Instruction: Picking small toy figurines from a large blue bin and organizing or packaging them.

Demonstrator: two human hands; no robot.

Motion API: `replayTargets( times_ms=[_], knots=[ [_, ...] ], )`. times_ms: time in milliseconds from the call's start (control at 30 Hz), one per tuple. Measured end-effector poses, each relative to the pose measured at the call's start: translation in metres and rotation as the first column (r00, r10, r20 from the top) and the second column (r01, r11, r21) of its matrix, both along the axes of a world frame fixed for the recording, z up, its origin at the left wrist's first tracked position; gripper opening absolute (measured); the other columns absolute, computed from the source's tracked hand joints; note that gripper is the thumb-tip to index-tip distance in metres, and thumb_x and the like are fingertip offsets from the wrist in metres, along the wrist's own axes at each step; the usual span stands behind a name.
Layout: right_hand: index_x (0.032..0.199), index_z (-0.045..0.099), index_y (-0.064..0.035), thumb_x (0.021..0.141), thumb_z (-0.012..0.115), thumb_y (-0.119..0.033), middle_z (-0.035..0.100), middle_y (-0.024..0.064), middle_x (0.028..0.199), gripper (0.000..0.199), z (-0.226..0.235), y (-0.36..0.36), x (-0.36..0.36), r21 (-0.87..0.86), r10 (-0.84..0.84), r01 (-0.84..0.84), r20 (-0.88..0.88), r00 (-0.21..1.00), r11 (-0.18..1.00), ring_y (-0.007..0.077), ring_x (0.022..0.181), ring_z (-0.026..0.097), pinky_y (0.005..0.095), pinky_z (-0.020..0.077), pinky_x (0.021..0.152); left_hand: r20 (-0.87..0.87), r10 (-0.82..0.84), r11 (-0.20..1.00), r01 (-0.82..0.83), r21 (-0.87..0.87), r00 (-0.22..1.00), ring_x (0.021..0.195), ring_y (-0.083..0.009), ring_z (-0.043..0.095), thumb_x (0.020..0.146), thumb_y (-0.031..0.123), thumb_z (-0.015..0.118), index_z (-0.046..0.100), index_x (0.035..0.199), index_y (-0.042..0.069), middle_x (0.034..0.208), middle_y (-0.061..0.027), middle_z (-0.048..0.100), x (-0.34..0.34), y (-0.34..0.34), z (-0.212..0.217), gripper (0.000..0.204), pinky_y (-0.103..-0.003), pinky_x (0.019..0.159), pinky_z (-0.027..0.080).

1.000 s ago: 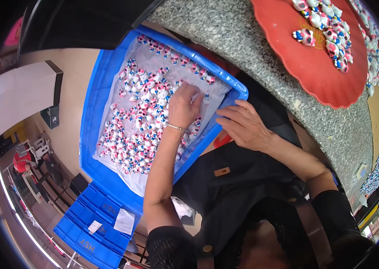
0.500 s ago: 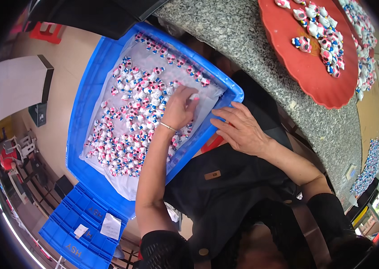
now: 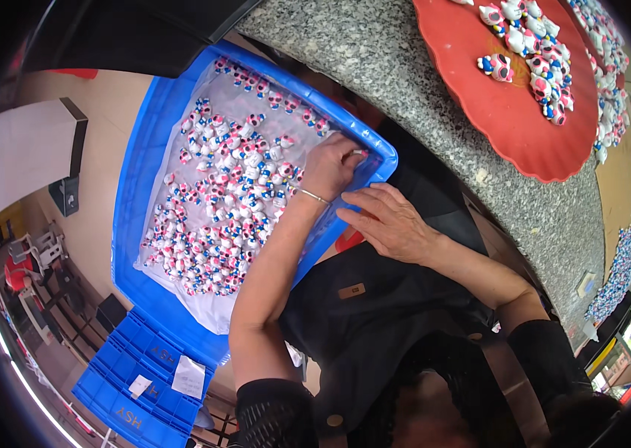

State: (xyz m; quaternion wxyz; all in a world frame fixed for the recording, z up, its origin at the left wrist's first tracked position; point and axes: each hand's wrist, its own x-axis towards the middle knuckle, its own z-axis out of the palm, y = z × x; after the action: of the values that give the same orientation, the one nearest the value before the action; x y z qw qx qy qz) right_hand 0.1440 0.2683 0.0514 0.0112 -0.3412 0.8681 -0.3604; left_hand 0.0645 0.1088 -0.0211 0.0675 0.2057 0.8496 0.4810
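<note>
A blue plastic crate (image 3: 130, 179) lined with thin white sheeting (image 3: 214, 317) holds a heap of small cat-like figurines (image 3: 214, 224) in white, pink and blue. One row of them stands along the far right wall. Inside the crate's right corner, my left hand (image 3: 330, 168) is pinched around a small figurine (image 3: 361, 153), of which only a bit of white shows past the fingers. My right hand (image 3: 397, 225) lies at the crate's near right rim, fingers stretched out and nothing in them.
A red scalloped plate (image 3: 479, 112) with more figurines sits on the speckled stone counter (image 3: 375, 82) to the right. Beyond it, more figurines cover a brown board (image 3: 614, 194). Stacked blue crate lids (image 3: 117, 403) stand at lower left, and a black object (image 3: 121, 37) overhangs the upper left.
My left hand has moved right, from over the heap to the crate's right corner, with the figurine in its fingers. The right hand stays at the rim. The whole view has shifted slightly.
</note>
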Motion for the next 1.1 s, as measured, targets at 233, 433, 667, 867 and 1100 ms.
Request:
replayTargets(
  times_ms=[233,433,667,867,1100],
  knots=[
    [0.119,0.060,-0.0080,0.074,0.066,0.000,0.052,0.0109,0.126,0.047,-0.006,0.000,0.000,-0.045,0.006,-0.008,-0.040,0.999,0.999,0.0282,0.111,0.054,0.0451,0.0409,0.099,-0.076,0.009,0.997,-0.015,-0.077,0.997,0.081,-0.0323,0.064,0.079,0.011,0.067,0.067,0.081,0.005,0.088,-0.0123,0.064,0.004,0.002,-0.003,0.007,-0.041,0.071,0.052],
    [0.121,0.056,-0.0062,0.069,0.061,0.005,0.051,0.0127,0.126,0.053,-0.003,0.002,0.002,-0.033,0.008,-0.008,-0.012,1.000,0.999,0.0293,0.113,0.052,0.0446,0.0398,0.101,-0.163,0.110,0.974,-0.139,-0.177,0.980,0.087,-0.0340,0.063,0.078,0.001,0.063,0.065,0.094,0.005,0.101,-0.0137,0.062,0.002,-0.037,0.025,0.016,-0.039,0.075,0.053],
    [0.121,0.059,-0.0097,0.070,0.066,0.001,0.052,0.0102,0.125,0.052,-0.004,-0.005,0.000,-0.042,0.006,-0.007,-0.023,1.000,0.999,0.0279,0.110,0.054,0.0446,0.0401,0.100,-0.212,-0.084,0.741,-0.081,-0.667,0.974,0.094,-0.0317,0.057,0.075,0.005,0.065,0.064,0.098,0.007,0.100,-0.0112,0.061,-0.024,-0.091,0.020,0.023,-0.042,0.080,0.048],
    [0.122,0.059,-0.0099,0.070,0.064,0.002,0.053,0.0103,0.124,0.053,-0.011,0.001,-0.001,-0.065,-0.013,0.011,-0.032,0.999,0.998,0.0278,0.109,0.055,0.0439,0.0404,0.099,-0.193,0.138,0.898,-0.205,-0.389,0.971,0.085,-0.0322,0.060,0.078,0.004,0.065,0.062,0.101,0.005,0.097,-0.0140,0.057,-0.010,-0.051,0.037,0.023,-0.041,0.070,0.050],
    [0.121,0.059,-0.0087,0.071,0.064,0.003,0.053,0.0118,0.124,0.051,-0.008,0.000,0.001,-0.087,0.005,-0.007,-0.029,1.000,0.996,0.0295,0.109,0.056,0.0455,0.0416,0.097,-0.080,0.123,0.987,-0.131,-0.094,0.989,0.085,-0.0326,0.061,0.078,0.002,0.063,0.059,0.108,0.007,0.099,-0.0142,0.054,0.015,-0.012,0.009,0.031,-0.040,0.065,0.052]
  ],
)
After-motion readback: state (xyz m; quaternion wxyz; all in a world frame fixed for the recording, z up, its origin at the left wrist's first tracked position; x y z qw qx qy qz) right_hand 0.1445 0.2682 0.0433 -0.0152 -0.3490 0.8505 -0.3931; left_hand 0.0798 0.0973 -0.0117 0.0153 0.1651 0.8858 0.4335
